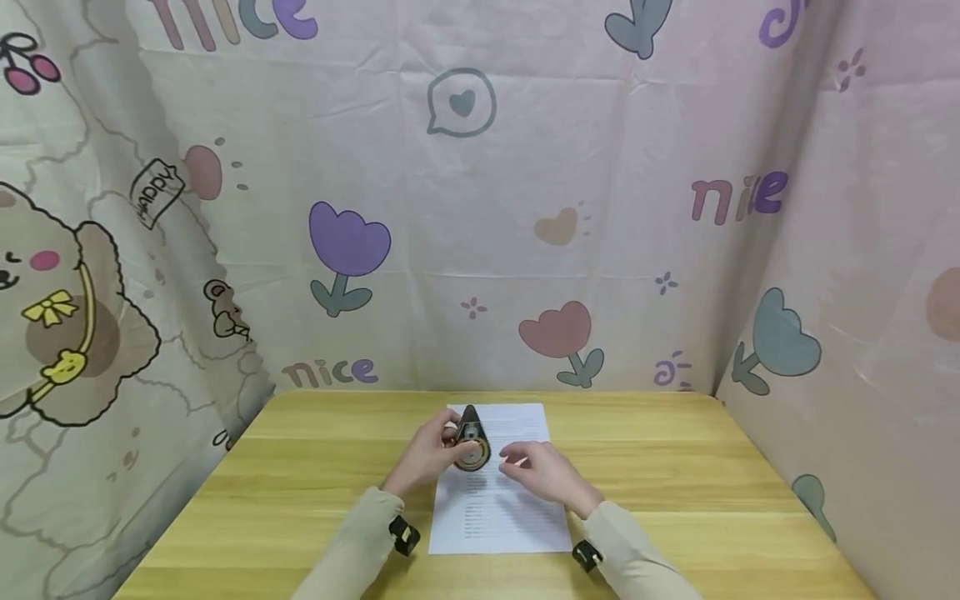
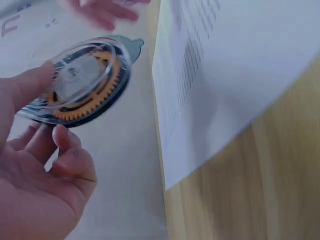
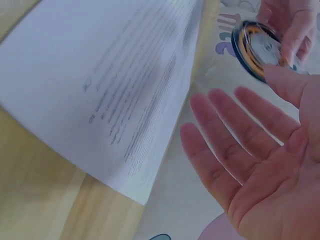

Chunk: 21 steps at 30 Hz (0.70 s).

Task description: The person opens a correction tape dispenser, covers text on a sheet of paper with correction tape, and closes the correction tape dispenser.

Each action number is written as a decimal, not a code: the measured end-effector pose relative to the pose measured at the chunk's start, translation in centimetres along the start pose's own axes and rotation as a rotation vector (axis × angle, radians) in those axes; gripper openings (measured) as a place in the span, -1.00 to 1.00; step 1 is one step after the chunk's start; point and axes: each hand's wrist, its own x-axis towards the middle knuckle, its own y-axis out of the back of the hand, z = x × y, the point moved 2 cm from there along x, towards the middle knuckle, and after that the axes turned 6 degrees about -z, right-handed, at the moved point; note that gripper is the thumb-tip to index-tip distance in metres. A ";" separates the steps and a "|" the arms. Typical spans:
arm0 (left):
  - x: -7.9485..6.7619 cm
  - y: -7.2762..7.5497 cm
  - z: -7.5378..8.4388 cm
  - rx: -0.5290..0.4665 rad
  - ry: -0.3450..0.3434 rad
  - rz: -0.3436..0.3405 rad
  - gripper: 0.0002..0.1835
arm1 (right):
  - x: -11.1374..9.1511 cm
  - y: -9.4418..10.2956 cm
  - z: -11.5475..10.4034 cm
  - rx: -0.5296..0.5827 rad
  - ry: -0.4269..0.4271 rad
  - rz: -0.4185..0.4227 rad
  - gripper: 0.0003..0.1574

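Note:
A correction tape dispenser (image 1: 472, 442) with a clear cover, dark edge and orange gear wheel is held above the printed paper (image 1: 510, 517). My left hand (image 1: 427, 454) pinches it, thumb on the clear face and fingers behind, its narrow dark tip pointing away from me in the head view. The left wrist view shows the orange toothed wheel (image 2: 92, 102) through the cover. Just right of the dispenser, my right hand (image 1: 546, 473) hovers over the sheet with nothing in it. In the right wrist view its fingers (image 3: 225, 135) are spread and relaxed, apart from the dispenser.
The sheet lies on a light wooden table (image 1: 315, 467), its lower edge close to my side. Behind and at both sides hangs a patterned cloth (image 1: 450, 208). A small black camera sits on the left wrist (image 1: 404, 536) and another on the right wrist (image 1: 587, 556).

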 end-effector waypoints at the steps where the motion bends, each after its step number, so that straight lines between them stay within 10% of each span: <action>1: 0.0 -0.2 0.1 -0.005 -0.016 0.000 -0.63 | 0.0 0.0 -0.1 0.007 -0.001 0.007 -0.56; 7: 0.0 -1.3 1.1 0.030 -0.054 0.000 -0.63 | 0.3 -0.2 -0.4 0.074 -0.001 0.075 -0.49; 15: 0.1 -2.0 1.3 -0.186 -0.071 -0.067 -0.69 | 0.4 -0.4 -0.3 0.560 -0.027 0.109 -0.62; 21: 0.3 -1.5 1.2 -0.189 -0.076 -0.025 -0.68 | -0.1 -0.1 -0.1 0.687 -0.034 0.080 -0.58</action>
